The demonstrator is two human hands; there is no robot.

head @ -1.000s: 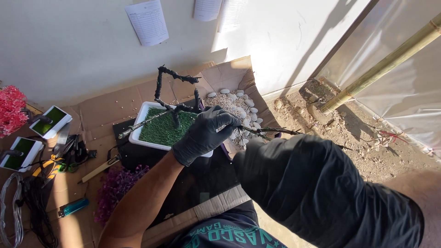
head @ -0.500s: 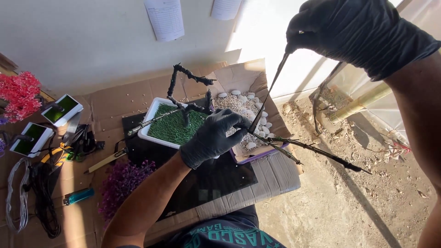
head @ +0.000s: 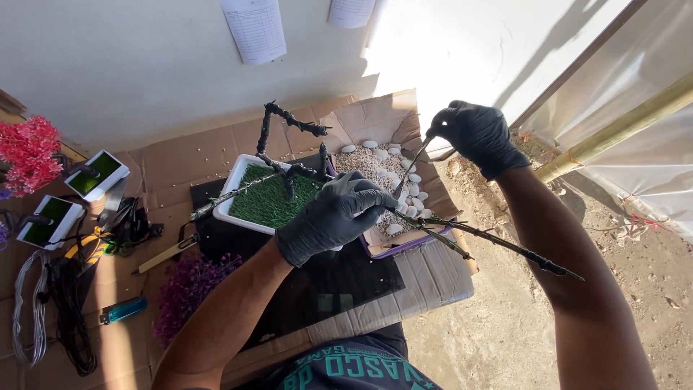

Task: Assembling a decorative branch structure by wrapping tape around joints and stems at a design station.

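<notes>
Lowering from the top edge of the view, where it was half a second ago, the right hand [head: 476,137] is now sitting over the far corner of the cardboard, and the strip it pinches is hanging much shorter than before.

Starting at the left, red artificial flowers [head: 30,153] are leaning in beside two small white trays of green turf [head: 72,195]. Below them, coiled wire [head: 30,307], dark cables and a teal lighter [head: 124,310] are lying on the cardboard sheet [head: 180,155]. Purple artificial flowers [head: 189,289] are resting just beside the person's left forearm.

Toward the middle, a white rectangular tray of green turf [head: 268,196] is sitting on a black mat, with a dark, angular wire trunk [head: 283,119] rising from it. The left hand [head: 333,217], in a black glove, is closing around the wrapped branch [head: 491,242] near the tray's right edge; the branch is stretching out to the right, past the cardboard and over bare dirt.

Behind the left hand, a shallow box of white pebbles [head: 375,162] is lying open. The right hand, also gloved in black, is gripping the upper end of a thin dark strip [head: 406,177], which is running down to the branch.

At the far right, a bamboo pole [head: 621,123] is slanting against pale sheeting.
</notes>
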